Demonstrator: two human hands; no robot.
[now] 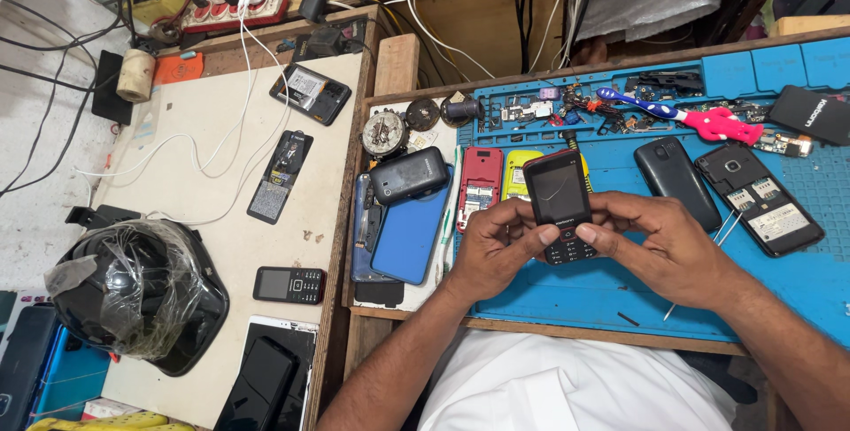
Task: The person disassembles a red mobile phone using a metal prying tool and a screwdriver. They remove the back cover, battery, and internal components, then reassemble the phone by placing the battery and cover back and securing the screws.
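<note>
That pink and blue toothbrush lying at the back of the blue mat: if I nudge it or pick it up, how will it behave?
The toothbrush looks like thin plastic, so probably light and stiff, with slight flex along its slim blue neck. Its bulky pink handle lies flat on the blue mat, so it should slide or pivot rather than roll. Small loose parts crowd around its head, so a push would likely scatter them.

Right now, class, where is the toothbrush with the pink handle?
In the head view, the toothbrush lies at the upper right of the blue work mat, beyond both hands, just above the black phone back cover and left of a black case.
</note>
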